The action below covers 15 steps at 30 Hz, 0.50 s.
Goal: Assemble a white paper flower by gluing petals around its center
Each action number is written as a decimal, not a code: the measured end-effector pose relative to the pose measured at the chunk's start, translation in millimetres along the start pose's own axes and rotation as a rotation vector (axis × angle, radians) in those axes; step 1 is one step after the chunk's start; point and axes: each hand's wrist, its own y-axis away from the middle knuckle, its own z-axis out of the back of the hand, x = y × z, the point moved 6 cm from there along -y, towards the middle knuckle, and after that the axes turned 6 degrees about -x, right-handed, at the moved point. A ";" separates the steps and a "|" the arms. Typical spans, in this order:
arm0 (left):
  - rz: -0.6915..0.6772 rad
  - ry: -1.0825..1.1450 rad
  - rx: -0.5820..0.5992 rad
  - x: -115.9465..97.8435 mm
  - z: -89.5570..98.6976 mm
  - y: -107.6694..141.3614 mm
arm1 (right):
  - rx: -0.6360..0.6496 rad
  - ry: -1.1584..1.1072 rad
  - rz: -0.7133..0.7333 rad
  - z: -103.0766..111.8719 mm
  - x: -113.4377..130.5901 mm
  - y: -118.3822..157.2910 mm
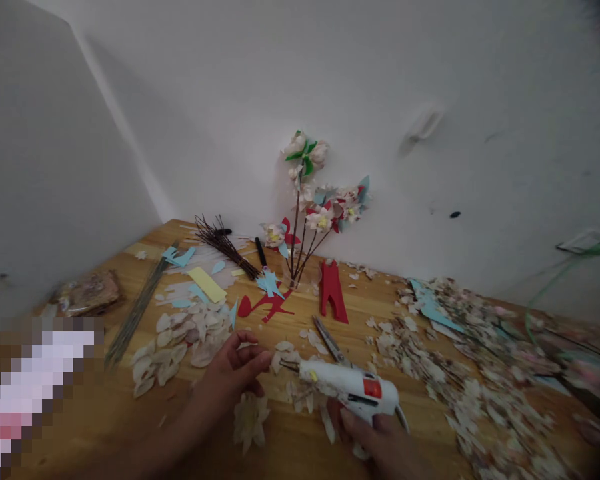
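My right hand (373, 433) grips a white hot glue gun (347, 387) with a red switch, and its nozzle points left. The nozzle tip is close to the fingertips of my left hand (237, 367). Those fingers are curled with the thumb against them, and whatever they hold, if anything, is hidden. Just below them is a pale petalled flower (251, 421); whether the fingers touch it I cannot tell. Pale petals (200, 333) lie in a heap beyond the left wrist. Scissors (330, 340) lie behind the glue gun.
Made flowers on brown stems (300, 200) stand by the wall. Left of them lie bundled brown twigs (230, 250), grey wires (143, 300) and a yellow paper strip (207, 285). Cut red paper (331, 293) is behind the scissors. Dried petals (430, 360) cover the table's right side.
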 end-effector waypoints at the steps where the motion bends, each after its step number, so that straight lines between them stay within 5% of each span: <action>1: 0.003 0.005 0.008 0.4 -0.4 0.3 | 0.007 -0.034 -0.022 -1.4 -0.1 -0.5; 15: -0.014 0.045 0.039 -0.4 -2.2 1.1 | 0.170 -0.175 -0.011 -18.4 10.9 -1.0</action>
